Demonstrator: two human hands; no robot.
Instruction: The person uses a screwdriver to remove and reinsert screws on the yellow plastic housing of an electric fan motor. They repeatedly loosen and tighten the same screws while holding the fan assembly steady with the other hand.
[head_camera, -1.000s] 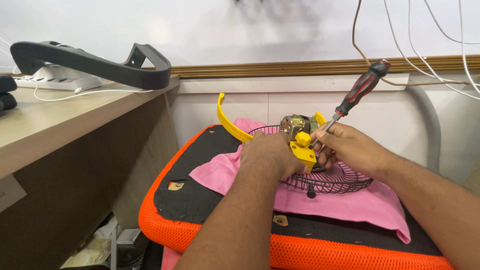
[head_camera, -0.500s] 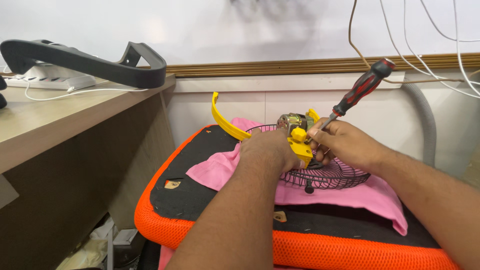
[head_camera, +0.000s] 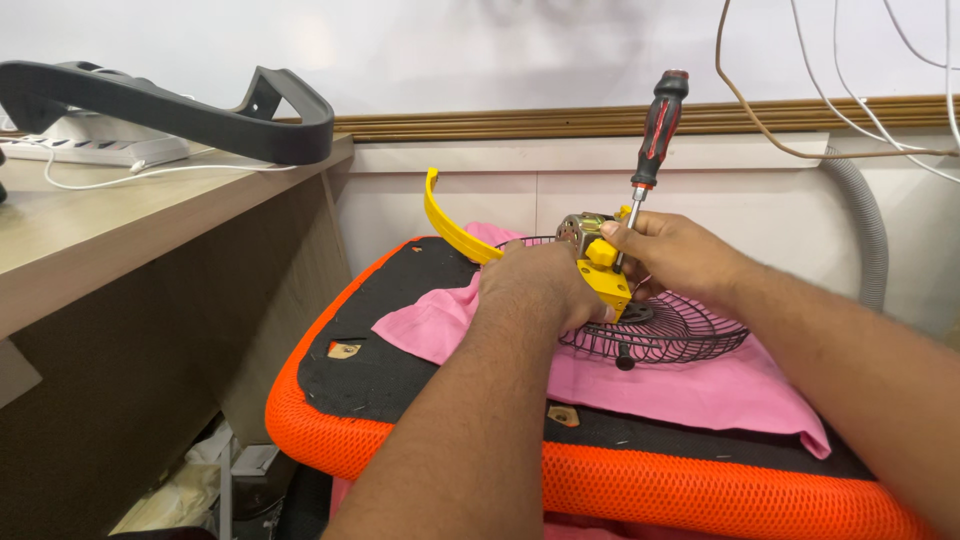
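Screwdriver with red-and-black handle (head_camera: 655, 125) stands near-upright above the yellow plastic motor housing (head_camera: 603, 280), right hand (head_camera: 680, 255) fingers clenched round its shaft, left hand (head_camera: 540, 285) gripping the housing.

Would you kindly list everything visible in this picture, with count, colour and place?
screwdriver: one, black and red handle, upright above the motor
fan motor: one, metallic, in a yellow housing
yellow curved bracket: one, rising left of the motor
wire fan guard: one, black, on the cloth
cloth: one, pink, over the seat
seat: one, orange-rimmed, black top
desk: one, wooden, left
black curved part: one, on the desk
cables: several, upper right
left hand: gripping the yellow housing
right hand: holding the screwdriver shaft
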